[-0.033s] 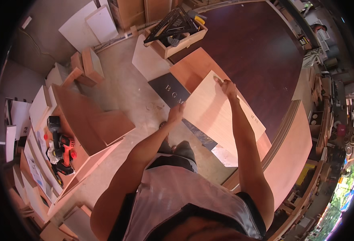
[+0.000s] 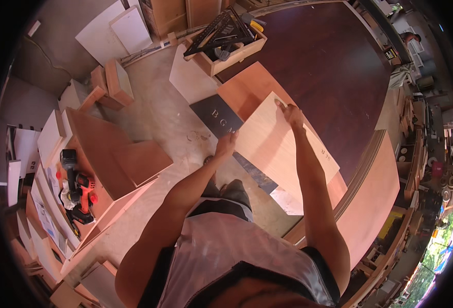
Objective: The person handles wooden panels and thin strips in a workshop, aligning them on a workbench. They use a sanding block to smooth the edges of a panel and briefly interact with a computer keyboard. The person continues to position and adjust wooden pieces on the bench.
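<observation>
A pale plywood panel [image 2: 267, 138] slants across the middle of the view, with small handwritten marks near its right edge. My left hand [image 2: 226, 143] grips its left edge, thumb and fingers closed there. Near the far corner, my right hand [image 2: 291, 114] holds the panel by its right side, its fingers partly hidden. Under the pale panel lies a reddish-brown wood panel [image 2: 255, 74]. A black board [image 2: 213, 114] with pale lettering sticks out to the left, partly covered by the pale panel.
Beyond stands a wooden tray [image 2: 237, 57] of tools, beside a large dark brown tabletop [image 2: 334, 56]. Curved wood panels [image 2: 373, 190] rise at my right. Left are a brown workpiece [image 2: 100, 154], a red-and-black cordless drill [image 2: 85, 192] and wood blocks [image 2: 117, 84].
</observation>
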`<state>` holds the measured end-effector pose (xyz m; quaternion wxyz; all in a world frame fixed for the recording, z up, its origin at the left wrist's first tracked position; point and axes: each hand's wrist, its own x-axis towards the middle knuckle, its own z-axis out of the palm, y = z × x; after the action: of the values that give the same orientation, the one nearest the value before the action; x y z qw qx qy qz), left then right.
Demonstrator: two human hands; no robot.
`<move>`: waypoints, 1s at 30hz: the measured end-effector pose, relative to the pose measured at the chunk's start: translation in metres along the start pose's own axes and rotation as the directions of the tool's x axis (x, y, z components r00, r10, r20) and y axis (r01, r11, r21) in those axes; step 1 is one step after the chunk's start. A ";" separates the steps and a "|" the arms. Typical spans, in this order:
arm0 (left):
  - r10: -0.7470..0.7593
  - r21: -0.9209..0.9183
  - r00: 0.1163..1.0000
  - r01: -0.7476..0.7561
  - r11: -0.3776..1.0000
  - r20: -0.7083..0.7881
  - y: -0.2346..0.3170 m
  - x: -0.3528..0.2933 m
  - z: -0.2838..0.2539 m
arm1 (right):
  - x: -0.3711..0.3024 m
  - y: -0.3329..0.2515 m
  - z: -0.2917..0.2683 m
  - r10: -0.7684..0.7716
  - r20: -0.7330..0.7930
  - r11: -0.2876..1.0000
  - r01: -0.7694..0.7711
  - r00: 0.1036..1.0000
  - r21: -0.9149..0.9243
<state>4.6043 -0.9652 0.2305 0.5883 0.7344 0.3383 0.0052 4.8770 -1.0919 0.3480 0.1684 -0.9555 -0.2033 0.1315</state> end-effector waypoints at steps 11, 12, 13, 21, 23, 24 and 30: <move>-0.378 -0.725 0.918 0.342 0.598 0.121 -0.031 0.008 0.048 | -0.132 0.125 0.010 -0.041 -0.340 0.969 0.121 0.939 0.216; -0.412 -0.749 0.888 0.414 0.517 0.205 -0.032 -0.001 0.058 | -0.157 0.151 0.010 -0.030 -0.352 0.977 0.101 0.935 0.186; -0.452 -0.762 0.846 0.485 0.429 0.283 -0.041 -0.012 0.067 | -0.183 0.176 0.012 0.001 -0.362 0.986 0.059 0.932 0.153; -0.387 -0.714 0.851 0.514 0.476 0.355 0.022 -0.032 0.108 | -0.309 0.280 0.005 0.207 -0.305 0.970 -0.156 0.930 0.184; -0.386 -0.716 0.867 0.484 0.502 0.316 0.060 -0.045 0.102 | -0.323 0.294 0.010 0.442 -0.344 0.887 -0.344 0.828 0.310; -0.339 -0.693 0.872 0.487 0.532 0.352 0.070 -0.039 0.098 | -0.327 0.300 0.013 0.552 -0.350 0.823 -0.427 0.757 0.375; -0.178 -0.684 0.849 0.511 0.521 0.498 0.104 -0.031 0.084 | -0.310 0.312 -0.012 0.874 0.162 -0.139 -0.084 0.457 0.987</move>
<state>4.6653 -1.0615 0.3072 0.8927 0.2960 0.3246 -0.1006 4.7149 -1.4981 0.2986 0.7079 -0.5703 0.4159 -0.0259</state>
